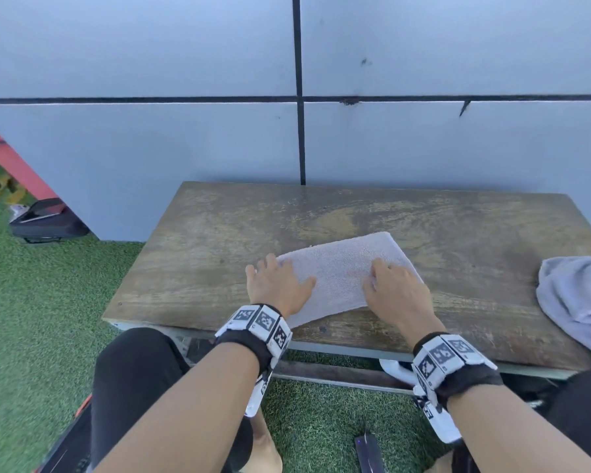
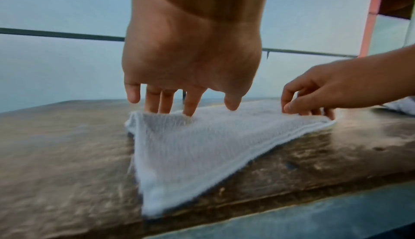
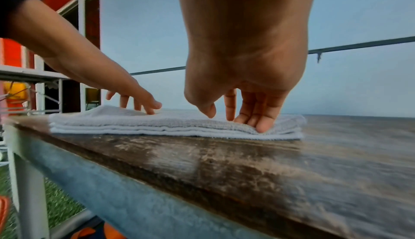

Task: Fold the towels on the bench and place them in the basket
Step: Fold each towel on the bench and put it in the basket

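No readable text, labels or numbers; wrist bands (image 1: 257, 323) bear only black-white square marker patterns.

Folded towel (image 1: 342, 268) pale grey-white, plain, looped texture. Second towel (image 1: 580, 298) at right edge, crumpled, pale lavender-grey. Bench (image 1: 458, 233) top worn brown wood with dark streaks and yellowish patches; frame grey-blue. Wristbands (image 1: 260, 327) black with white blocks carrying black-and-white square codes. Turf (image 1: 41, 302) green. Wall panels (image 1: 133, 148) light blue-grey, black seams.
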